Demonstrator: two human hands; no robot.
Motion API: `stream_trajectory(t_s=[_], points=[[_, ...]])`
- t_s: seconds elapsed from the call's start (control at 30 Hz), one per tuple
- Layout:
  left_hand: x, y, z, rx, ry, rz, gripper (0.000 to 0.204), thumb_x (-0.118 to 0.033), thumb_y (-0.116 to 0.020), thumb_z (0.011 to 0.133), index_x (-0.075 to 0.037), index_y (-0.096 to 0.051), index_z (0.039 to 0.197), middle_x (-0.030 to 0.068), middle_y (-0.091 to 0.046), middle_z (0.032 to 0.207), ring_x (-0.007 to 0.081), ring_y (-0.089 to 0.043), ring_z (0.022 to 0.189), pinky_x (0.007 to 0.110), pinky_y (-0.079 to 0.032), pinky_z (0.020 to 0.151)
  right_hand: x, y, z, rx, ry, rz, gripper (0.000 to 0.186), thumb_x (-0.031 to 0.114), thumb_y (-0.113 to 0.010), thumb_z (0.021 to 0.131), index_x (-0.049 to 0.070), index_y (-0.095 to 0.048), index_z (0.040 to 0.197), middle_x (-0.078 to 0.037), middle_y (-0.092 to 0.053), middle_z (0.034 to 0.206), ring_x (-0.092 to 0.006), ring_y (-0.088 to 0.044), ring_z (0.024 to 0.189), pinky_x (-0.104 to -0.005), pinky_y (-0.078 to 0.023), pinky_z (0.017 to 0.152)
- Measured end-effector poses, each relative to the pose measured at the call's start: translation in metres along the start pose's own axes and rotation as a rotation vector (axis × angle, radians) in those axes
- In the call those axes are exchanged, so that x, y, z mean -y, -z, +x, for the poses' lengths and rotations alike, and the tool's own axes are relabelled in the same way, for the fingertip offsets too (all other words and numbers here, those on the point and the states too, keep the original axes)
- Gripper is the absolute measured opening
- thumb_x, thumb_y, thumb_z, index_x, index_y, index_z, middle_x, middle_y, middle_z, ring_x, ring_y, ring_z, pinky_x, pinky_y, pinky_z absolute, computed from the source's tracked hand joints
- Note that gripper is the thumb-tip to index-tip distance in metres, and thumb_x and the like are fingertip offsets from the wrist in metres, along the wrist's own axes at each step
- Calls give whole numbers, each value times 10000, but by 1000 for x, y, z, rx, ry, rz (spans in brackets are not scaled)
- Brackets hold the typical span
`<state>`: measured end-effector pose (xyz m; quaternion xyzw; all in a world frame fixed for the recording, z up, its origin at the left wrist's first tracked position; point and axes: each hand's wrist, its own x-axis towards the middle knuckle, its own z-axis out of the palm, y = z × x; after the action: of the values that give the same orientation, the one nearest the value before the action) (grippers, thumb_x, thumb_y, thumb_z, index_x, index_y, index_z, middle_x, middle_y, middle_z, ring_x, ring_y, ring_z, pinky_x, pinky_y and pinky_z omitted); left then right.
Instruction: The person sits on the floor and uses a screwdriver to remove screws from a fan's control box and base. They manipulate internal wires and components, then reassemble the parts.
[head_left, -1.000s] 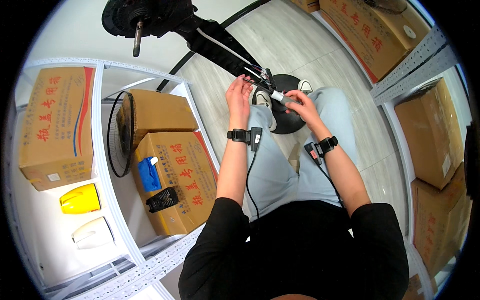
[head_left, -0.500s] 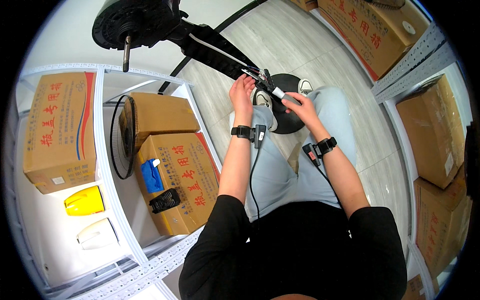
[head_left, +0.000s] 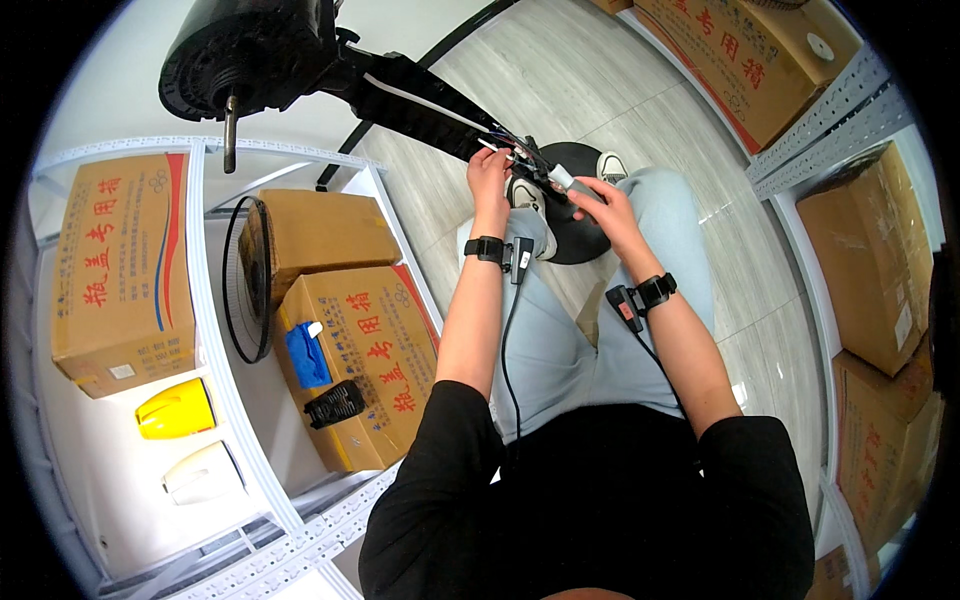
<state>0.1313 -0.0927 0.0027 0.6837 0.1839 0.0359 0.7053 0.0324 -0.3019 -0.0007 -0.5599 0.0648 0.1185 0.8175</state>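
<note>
A black fan stand angles down from its motor head [head_left: 250, 62] with a metal shaft, along a column [head_left: 410, 100] with a white cable, to a round black base [head_left: 578, 232] between the person's feet. Loose wires and black parts [head_left: 530, 150] show at the column's lower end. My left hand [head_left: 490, 178] has its fingers curled at these wires; what they pinch is too small to make out. My right hand [head_left: 605, 210] grips a grey-and-white cylindrical handle [head_left: 562, 176], whose far end meets the black parts.
White shelving [head_left: 205, 260] on the left holds cardboard boxes [head_left: 120, 250], a fan guard [head_left: 238, 280], a blue cloth [head_left: 307, 350], a black plastic piece [head_left: 335, 403], yellow [head_left: 175, 408] and cream [head_left: 202, 472] housings. More boxes [head_left: 860, 250] stand on right-hand shelves. Pale floor tiles [head_left: 755, 370] surround the legs.
My left hand has shifted slightly rightward along the wires, fingers more curled. My right hand still grips the handle. The motor head appears lower and further left in view.
</note>
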Motion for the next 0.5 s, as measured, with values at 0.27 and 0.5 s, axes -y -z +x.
stream_trajectory(t_s=[0.27,0.5], points=[[-5,-4,-4,-59,-108,-140,252,-23,-617,919,19,-532,1153,137,-691,988,168,-670,791,267,-557,638,2,2,-1,-10,-3,5,413,279,-747,872,52,-672,1209,9,-688,925,-63,-617,708,-205,-386,579],[-14,2,-2,-60,-49,-219,305,2,-550,914,49,-504,1212,123,-641,908,174,-630,726,289,-559,611,2,1,-1,-11,14,24,381,261,-761,860,49,-693,1169,2,-694,922,-69,-622,680,-204,-435,594]])
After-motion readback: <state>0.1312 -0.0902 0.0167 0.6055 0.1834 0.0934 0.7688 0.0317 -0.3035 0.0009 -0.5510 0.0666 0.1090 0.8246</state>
